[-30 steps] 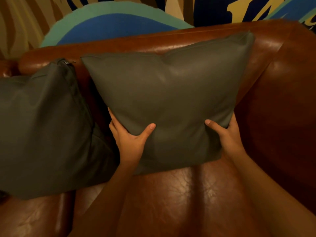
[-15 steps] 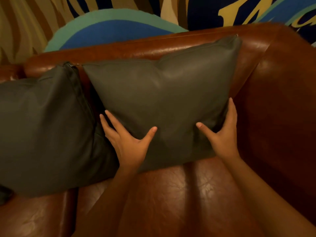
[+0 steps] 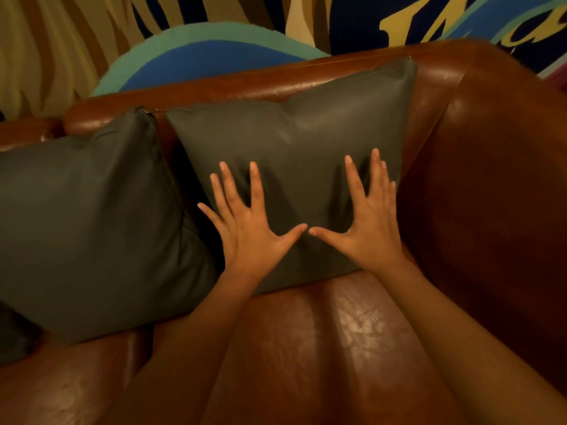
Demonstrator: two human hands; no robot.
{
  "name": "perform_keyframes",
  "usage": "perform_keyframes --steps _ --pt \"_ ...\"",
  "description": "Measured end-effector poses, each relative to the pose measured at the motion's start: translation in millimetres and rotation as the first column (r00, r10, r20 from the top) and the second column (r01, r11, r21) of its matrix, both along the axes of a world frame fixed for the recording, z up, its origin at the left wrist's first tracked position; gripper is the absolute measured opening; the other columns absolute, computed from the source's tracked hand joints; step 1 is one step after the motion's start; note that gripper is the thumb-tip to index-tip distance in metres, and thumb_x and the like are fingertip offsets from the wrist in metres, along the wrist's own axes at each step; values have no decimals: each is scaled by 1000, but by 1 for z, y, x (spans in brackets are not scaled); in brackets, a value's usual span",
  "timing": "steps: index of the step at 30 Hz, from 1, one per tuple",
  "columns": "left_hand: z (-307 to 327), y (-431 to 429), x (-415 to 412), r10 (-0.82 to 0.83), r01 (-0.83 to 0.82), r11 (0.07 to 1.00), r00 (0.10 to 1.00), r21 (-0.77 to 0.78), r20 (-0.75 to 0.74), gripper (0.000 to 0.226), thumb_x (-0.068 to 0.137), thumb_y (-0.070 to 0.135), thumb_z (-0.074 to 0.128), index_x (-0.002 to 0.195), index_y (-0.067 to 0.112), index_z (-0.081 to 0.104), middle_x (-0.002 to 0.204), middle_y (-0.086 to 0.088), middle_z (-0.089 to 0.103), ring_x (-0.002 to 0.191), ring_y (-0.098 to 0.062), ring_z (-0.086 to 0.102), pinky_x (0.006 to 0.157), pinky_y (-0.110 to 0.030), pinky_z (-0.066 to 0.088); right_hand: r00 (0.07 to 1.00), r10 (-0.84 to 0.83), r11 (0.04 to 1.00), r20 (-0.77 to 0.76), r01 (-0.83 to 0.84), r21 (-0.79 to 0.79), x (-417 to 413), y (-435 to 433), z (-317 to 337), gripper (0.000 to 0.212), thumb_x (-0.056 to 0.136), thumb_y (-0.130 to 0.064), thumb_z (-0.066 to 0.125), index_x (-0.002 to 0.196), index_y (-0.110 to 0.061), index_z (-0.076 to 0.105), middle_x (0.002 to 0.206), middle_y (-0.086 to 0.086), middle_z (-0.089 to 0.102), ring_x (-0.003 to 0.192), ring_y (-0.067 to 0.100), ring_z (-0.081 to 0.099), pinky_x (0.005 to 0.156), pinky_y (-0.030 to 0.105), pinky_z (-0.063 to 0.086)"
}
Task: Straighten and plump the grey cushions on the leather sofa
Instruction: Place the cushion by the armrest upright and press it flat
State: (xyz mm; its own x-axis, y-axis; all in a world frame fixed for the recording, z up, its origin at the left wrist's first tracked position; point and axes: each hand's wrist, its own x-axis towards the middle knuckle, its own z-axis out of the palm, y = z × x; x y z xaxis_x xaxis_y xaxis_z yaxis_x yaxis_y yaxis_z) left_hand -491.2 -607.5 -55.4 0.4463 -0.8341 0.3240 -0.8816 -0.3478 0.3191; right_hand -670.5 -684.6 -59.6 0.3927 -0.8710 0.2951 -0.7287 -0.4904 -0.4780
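Note:
A grey cushion (image 3: 294, 142) leans upright against the backrest of the brown leather sofa (image 3: 337, 348), close to its right arm. My left hand (image 3: 248, 228) lies flat on the cushion's lower left front, fingers spread. Flat on its lower right front lies my right hand (image 3: 368, 225), also spread. The two thumb tips nearly touch in the middle. Neither hand holds anything. A second grey cushion (image 3: 86, 228) leans to the left, its right edge next to the first one.
The sofa's right arm (image 3: 497, 194) rises beside the first cushion. Behind the backrest is a wall with a colourful painted pattern (image 3: 199, 50). Bare leather seat shows below my hands. A dark grey shape (image 3: 12, 338) sits at the far left edge.
Both hands let go of the cushion's lower edges and moved inward onto its front, fingers spread flat. The cushion now sits lower and closer against the backrest.

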Motion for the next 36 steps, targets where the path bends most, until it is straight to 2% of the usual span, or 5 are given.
perform_keyframes --steps 8,13,28,33,36 --pt "-12 -11 -13 23 -23 1000 999 5 31 122 62 85 55 156 28 0 160 -19 -9 147 -41 -8 105 -74 3 991 20 996 -133 -31 -84 -10 -22 -9 135 58 -91 56 165 -26 7 170 25 -4 155 46 -2 120 66 8" --pt "-22 -22 -18 40 -39 999 999 -11 37 116 66 86 52 155 31 3 160 -19 -7 147 -43 -7 103 -78 5 990 36 989 -134 -54 -135 -15 -42 -16 134 58 -94 55 164 -26 7 169 28 1 154 50 2 118 69 10" --pt "-47 -71 1 76 -72 996 994 -48 76 118 62 91 49 153 35 -2 159 -20 -3 146 -45 -3 101 -81 7 993 87 987 -85 -97 -129 8 -91 -45 127 67 -98 45 164 -27 4 170 27 1 155 50 -2 118 72 7" --pt "-44 -69 1 66 -65 998 996 -13 68 119 62 91 47 154 33 -1 160 -21 0 146 -45 -3 101 -81 10 990 102 988 -101 -113 -109 7 -91 -43 130 64 -97 46 164 -27 3 170 26 0 155 49 -3 118 73 7" --pt "-40 -55 -3 23 -22 998 1000 -52 20 117 63 89 48 154 34 -2 160 -21 -3 146 -42 -7 103 -79 7 989 139 984 -44 -143 -104 -1 -82 -40 131 62 -95 52 163 -27 5 169 27 -1 155 49 -3 118 71 6"
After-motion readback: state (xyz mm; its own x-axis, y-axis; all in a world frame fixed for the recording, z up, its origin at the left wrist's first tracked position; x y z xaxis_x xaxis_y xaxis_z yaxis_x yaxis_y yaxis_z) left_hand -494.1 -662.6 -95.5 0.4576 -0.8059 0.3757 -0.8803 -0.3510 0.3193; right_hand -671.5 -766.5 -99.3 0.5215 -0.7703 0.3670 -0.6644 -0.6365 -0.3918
